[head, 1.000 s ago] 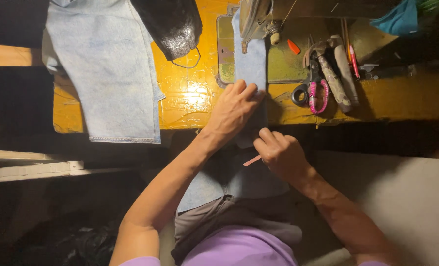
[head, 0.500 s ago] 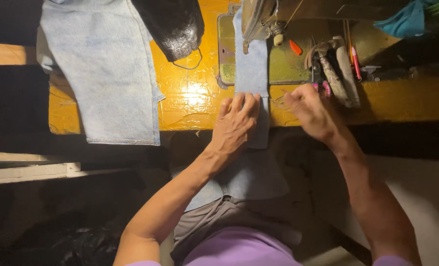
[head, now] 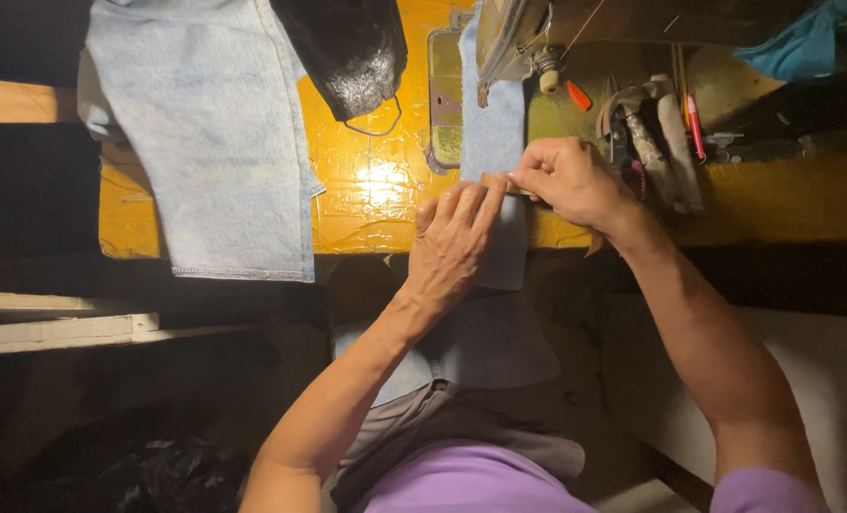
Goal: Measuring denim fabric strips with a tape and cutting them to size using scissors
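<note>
Two hands in shot, both the same person's, both working on one narrow strip of light blue denim that runs from under the sewing machine down over the near edge of the yellow counter and onto the lap.

The left hand is laid flat on the strip near the counter edge, fingers stretched out together and pressing it down, so no real grip there, just an open palm on cloth. The right hand sits just beside it, touching at the fingertips, with a narrow pinch grip on a small tan tag that lies across the strip. Looks like a little label or patch, can't tell the material.

Other stuff, counted: one bigger piece of light denim spread out on the left part of the counter, hem hanging over the near edge. One black face mask lying partly over its top right corner. One metal plate set into the counter beside the strip. Right of the machine there's a cluttered pile of tools, with one red pen I can make out, the rest is too dim to count. One teal cloth at the far right corner.
</note>
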